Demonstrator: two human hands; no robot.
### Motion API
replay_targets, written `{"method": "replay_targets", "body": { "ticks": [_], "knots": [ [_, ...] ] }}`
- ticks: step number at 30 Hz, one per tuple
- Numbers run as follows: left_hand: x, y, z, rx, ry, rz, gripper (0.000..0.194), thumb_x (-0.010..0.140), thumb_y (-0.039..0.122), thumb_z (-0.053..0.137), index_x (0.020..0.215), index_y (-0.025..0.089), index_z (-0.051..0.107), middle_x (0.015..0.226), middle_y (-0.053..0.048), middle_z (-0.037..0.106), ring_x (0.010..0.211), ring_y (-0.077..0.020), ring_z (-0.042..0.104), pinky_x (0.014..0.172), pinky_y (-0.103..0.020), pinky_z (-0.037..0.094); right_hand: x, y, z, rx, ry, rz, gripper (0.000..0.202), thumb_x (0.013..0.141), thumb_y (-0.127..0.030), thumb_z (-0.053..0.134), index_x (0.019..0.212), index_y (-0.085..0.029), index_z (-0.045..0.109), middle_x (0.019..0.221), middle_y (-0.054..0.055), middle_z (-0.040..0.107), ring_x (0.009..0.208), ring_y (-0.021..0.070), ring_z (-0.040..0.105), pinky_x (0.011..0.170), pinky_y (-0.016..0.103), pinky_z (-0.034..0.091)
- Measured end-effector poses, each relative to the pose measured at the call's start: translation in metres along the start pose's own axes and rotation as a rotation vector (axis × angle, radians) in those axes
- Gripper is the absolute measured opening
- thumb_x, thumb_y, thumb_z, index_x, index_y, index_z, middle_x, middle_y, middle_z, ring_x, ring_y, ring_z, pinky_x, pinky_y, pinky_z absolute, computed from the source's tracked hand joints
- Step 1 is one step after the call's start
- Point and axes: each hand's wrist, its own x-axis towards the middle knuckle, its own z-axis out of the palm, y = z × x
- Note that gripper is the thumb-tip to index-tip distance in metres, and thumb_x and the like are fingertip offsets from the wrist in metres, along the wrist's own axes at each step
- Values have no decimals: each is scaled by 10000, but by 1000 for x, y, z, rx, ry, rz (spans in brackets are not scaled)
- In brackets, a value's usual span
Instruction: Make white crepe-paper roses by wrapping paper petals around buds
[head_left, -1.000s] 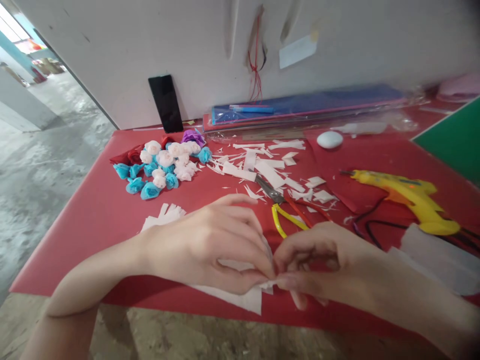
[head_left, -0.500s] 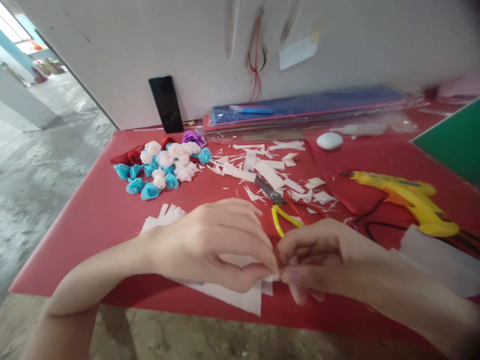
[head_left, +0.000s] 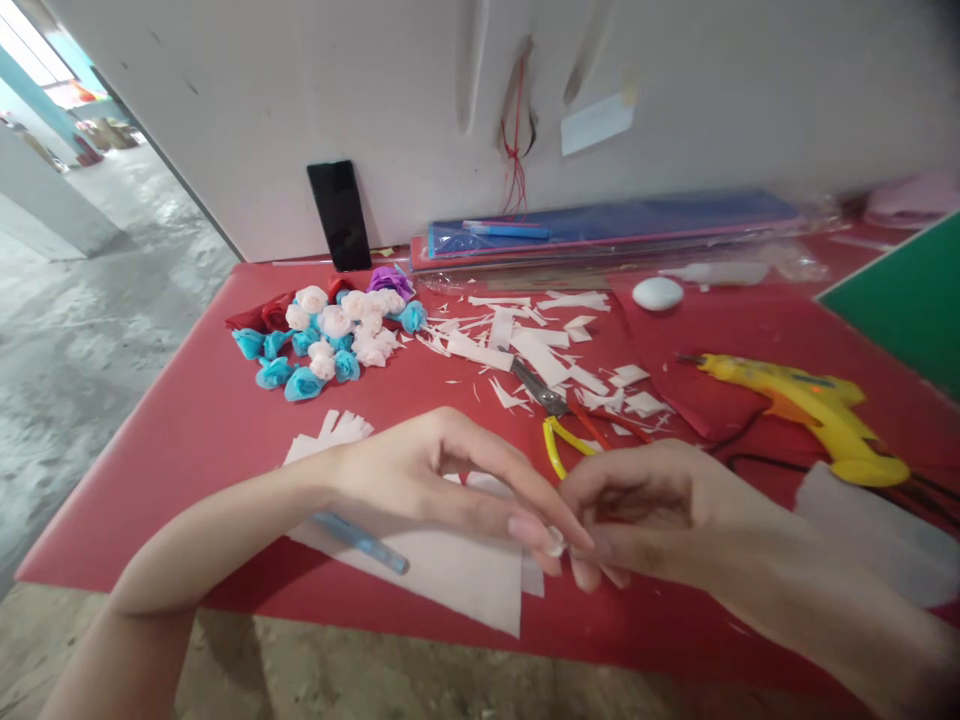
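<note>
Near the table's front edge my left hand (head_left: pixel 457 500) pinches a small whitish piece (head_left: pixel 556 542) between thumb and fingers. My right hand (head_left: pixel 652 510) meets it fingertip to fingertip, its fingers curled and pressed together; what they hold, if anything, is hidden. Under my left hand lie a white sheet (head_left: pixel 465 590) and a translucent blue stick (head_left: pixel 364 543). Pliers with red and yellow handles (head_left: pixel 555 445) rest just behind my hands, partly covered by the right one.
Blue, white, red and purple paper flowers (head_left: pixel 322 335) sit at the left. White paper scraps (head_left: pixel 540 350) spread over the middle. A yellow glue gun (head_left: pixel 817 400), a white oval object (head_left: pixel 658 293) and a green board (head_left: pixel 907 300) are at the right. A phone (head_left: pixel 340 215) leans on the wall.
My left hand has turned and its fingers have straightened somewhat, uncovering the blue stick and more of the white sheet. The view has shifted slightly.
</note>
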Motion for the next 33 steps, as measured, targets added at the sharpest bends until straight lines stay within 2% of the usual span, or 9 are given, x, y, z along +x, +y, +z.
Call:
{"method": "replay_targets", "body": {
  "ticks": [11,18,23,26,29,33],
  "knots": [
    [1,-1,-1,-37,30,-58,150,744,144,617,869,167,697,830,-73,707,761,-156,656,724,-256,537,1,-1,-1,-87,5,101,136,639,-305,716,607,-175,688,531,-1,640,457,69,507,442,167,384],
    [1,-2,-1,-66,36,-75,147,729,109,625,848,157,697,817,-66,702,726,-143,648,711,-253,539,4,3,-4,-75,-88,46,91,656,-271,703,628,-184,706,536,-12,634,466,58,509,451,154,380],
    [1,-4,-1,-90,19,-85,139,717,127,643,840,163,698,796,-58,698,727,-144,649,697,-247,537,3,0,-3,-77,-61,59,114,647,-279,710,615,-170,705,531,-4,631,469,64,506,455,157,394],
    [1,-4,0,-98,13,-61,142,764,174,600,870,162,693,806,-62,694,746,-145,646,720,-254,526,4,2,-4,-48,-77,25,99,657,-266,706,626,-172,710,536,-1,632,472,63,519,455,153,402],
    [3,-6,1,-79,130,30,204,833,199,504,955,180,667,782,-42,679,732,-117,633,712,-225,516,6,5,-5,23,-24,-52,54,668,-237,701,655,-187,716,561,8,650,469,69,527,451,163,418],
    [8,-9,4,45,440,126,163,813,138,515,889,156,657,757,-21,649,718,-87,600,700,-194,496,8,9,-3,214,124,-132,40,629,-250,729,618,-216,713,531,2,638,449,77,514,444,190,428]
  ]
}}
